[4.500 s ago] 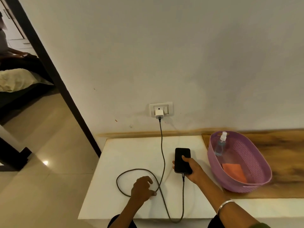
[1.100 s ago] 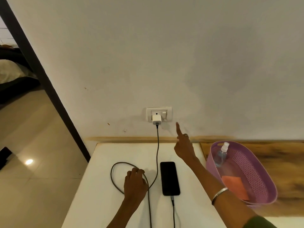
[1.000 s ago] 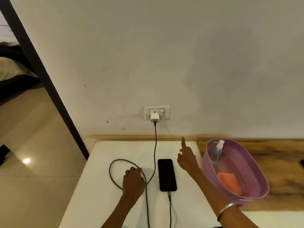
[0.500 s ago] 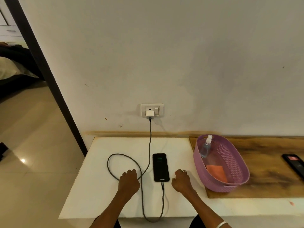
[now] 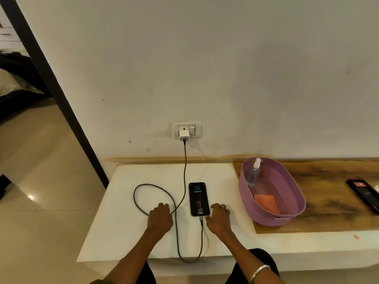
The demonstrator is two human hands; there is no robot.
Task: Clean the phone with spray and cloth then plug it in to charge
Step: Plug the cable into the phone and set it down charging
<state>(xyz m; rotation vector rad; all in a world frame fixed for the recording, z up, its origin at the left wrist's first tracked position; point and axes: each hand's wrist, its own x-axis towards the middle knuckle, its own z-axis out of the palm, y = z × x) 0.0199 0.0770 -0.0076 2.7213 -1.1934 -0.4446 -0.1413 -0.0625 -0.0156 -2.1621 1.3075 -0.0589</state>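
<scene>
A black phone (image 5: 198, 198) lies flat on the white tabletop (image 5: 131, 232), its screen lit with a green battery icon. A grey braided cable (image 5: 185, 167) runs from its lower end, loops over the table and climbs to a white charger (image 5: 184, 135) plugged into the wall socket (image 5: 186, 129). My left hand (image 5: 160, 218) rests on the table as a loose fist, beside the cable loop. My right hand (image 5: 218, 216) rests curled just right of the phone's lower corner, holding nothing. The spray bottle (image 5: 253, 174) and orange cloth (image 5: 267, 203) lie inside the purple basket (image 5: 295, 212).
The basket stands on a wooden board (image 5: 332, 203) to the right. A second black device (image 5: 364, 194) lies at the board's far right. A dark door frame (image 5: 53, 87) and tiled floor (image 5: 37, 181) are on the left. The table's front edge is near my body.
My right hand came down from pointing at the wall switch and now rests beside the phone. The phone's screen has lit up. My left hand stayed on the table.
</scene>
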